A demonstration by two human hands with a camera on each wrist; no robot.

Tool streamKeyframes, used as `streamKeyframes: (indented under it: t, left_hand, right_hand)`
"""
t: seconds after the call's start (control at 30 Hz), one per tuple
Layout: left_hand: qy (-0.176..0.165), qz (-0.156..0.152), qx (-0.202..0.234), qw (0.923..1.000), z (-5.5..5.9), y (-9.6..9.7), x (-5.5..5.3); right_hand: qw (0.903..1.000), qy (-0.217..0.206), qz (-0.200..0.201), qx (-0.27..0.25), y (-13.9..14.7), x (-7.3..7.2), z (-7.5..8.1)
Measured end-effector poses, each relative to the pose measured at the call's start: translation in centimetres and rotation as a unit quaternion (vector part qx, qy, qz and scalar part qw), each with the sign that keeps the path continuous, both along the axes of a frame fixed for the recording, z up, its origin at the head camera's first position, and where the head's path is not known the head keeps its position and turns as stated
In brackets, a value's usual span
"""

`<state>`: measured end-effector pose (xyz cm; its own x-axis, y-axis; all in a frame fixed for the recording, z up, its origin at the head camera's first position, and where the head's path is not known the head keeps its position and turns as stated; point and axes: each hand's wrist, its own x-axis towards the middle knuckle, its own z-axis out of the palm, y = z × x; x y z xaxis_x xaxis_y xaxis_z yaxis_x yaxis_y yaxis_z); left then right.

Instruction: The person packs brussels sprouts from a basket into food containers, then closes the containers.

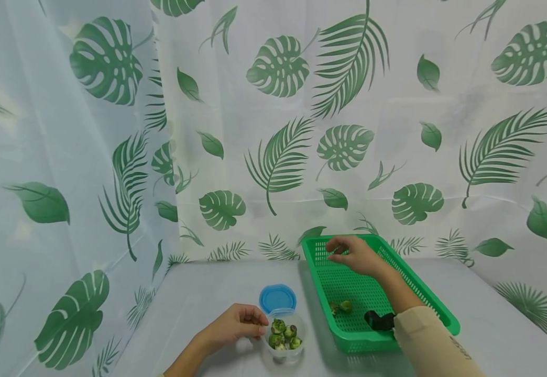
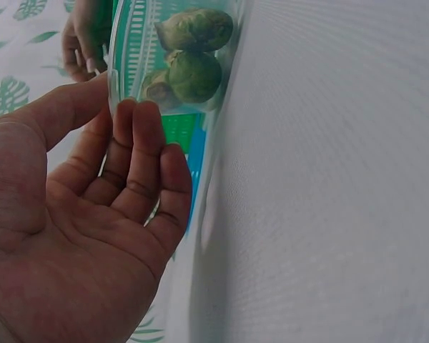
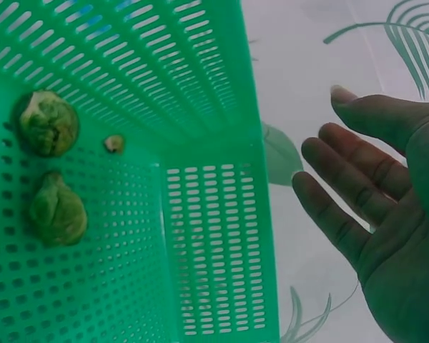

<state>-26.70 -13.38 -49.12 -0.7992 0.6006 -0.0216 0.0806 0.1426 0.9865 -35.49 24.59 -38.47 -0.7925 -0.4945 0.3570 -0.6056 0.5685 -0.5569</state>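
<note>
A small clear plastic container (image 1: 285, 355) holds several Brussels sprouts (image 1: 290, 331). My left hand (image 1: 240, 325) is at its left side, fingers loosely bent. In the left wrist view, the fingertips of this hand (image 2: 107, 214) meet the container's wall (image 2: 139, 43) beside the rim. Above the far end of a green plastic basket (image 1: 323, 303) is my right hand (image 1: 356, 255), holding nothing. The right wrist view shows this hand (image 3: 386, 200) with fingers extended and the thumb apart. Two Brussels sprouts (image 3: 57, 211) and a small trimmed piece (image 3: 114, 143) lie in the basket.
A blue lid (image 1: 277, 298) lies on the white table (image 1: 207, 293) just behind the container. Leaf-patterned white curtains (image 1: 292, 167) stand along the back and left side. A black device (image 1: 378, 320) is strapped at the right wrist, above the basket.
</note>
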Motion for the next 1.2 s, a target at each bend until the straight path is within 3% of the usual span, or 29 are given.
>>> streamKeyframes:
  t: [0.6, 0.97, 1.2]
  left_hand:
    - [-0.005, -0.002, 0.003, 1.0, 0.1, 0.0, 0.1]
    - [0.001, -0.001, 0.004, 1.0, 0.0, 0.1, 0.1]
    - [0.0, -0.002, 0.0, 1.0, 0.2, 0.0, 0.2]
  right_hand:
    - [0.9975, -0.051, 0.041, 0.028, 0.3, -0.5, -1.3]
    - [0.9856, -0.125, 0.081, 0.081, -0.3, -0.2, -1.4]
    - [0.9772, -0.157, 0.08, 0.118, -0.3, -0.3, -1.9]
